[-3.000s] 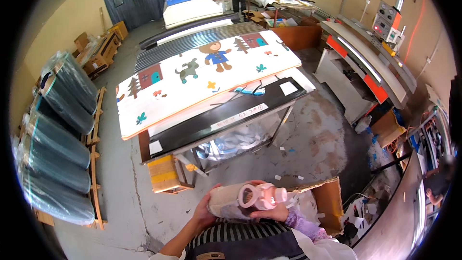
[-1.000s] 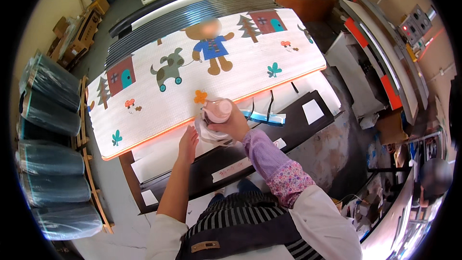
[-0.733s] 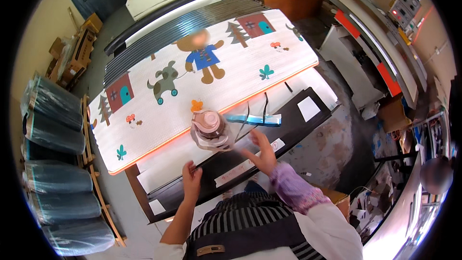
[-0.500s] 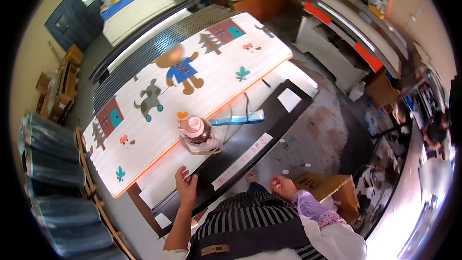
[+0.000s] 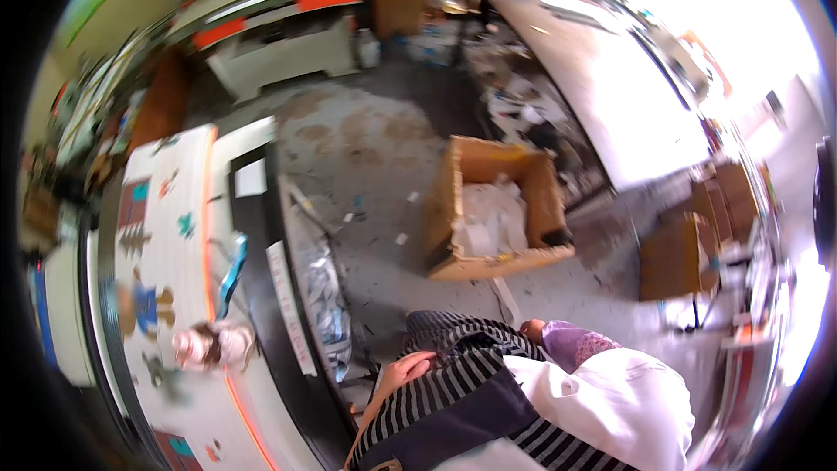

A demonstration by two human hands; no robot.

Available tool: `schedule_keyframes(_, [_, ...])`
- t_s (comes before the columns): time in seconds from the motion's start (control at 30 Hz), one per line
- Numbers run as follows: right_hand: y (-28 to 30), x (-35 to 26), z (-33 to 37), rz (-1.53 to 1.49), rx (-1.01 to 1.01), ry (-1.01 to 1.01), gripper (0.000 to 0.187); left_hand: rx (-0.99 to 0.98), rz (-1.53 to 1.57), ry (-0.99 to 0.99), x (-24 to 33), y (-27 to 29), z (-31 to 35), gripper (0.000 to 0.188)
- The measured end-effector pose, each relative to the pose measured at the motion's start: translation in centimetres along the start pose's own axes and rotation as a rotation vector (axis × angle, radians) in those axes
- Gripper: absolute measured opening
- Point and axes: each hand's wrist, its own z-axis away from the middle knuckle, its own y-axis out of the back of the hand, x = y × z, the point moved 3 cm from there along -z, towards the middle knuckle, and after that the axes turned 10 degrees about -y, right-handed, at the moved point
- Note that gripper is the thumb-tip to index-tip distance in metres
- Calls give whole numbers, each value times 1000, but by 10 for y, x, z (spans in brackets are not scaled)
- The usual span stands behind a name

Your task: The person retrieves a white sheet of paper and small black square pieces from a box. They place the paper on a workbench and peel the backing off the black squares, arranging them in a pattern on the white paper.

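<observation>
My left hand (image 5: 405, 372) is in front of the striped apron (image 5: 453, 384), its fingers loosely extended against or just over the cloth, with nothing visible in them. Lower right of centre, my right hand (image 5: 531, 330) hangs by my side beyond a purple sleeve cuff (image 5: 562, 342); only a small part shows and its fingers are unclear. On the left lies a long white printed panel (image 5: 187, 253) with cartoon figures, on a machine table. A pink-lidded bottle (image 5: 193, 344) in a pale carrier and a blue strip (image 5: 232, 275) rest at its edge, away from both hands.
Ahead on the floor stands an open cardboard box (image 5: 497, 263) with white scraps inside. Clear plastic (image 5: 327, 314) lies beside the black table edge (image 5: 270, 296). A long pale worktable (image 5: 610, 96) runs at the right, with more cartons (image 5: 671, 257) nearby.
My view has swung to the right, so the printed panel now sits at the left. My left hand has moved from the table edge to the apron; my right hand is lower beside me.
</observation>
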Motion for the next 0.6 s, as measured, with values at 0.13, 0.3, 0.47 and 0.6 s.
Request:
schedule_keyframes(0.13, [-60, 87, 53, 224, -102, 53, 34, -49, -16, 92, 21, -23, -15, 29])
schedule_keyframes(0.3, [-164, 185, 39, -126, -73, -147, 33, -107, -247, 49, 24, -68, -45, 23])
schedule_keyframes(0.47, [-229, 290, 43, -64, -175, -304, 33, -340, -392, 67, 13, -158, -100, 25])
schedule_keyframes(0.6, [-253, 376, 37, -227, 228, -270, 32, -483, -368, 3, 4, -280, -180, 28])
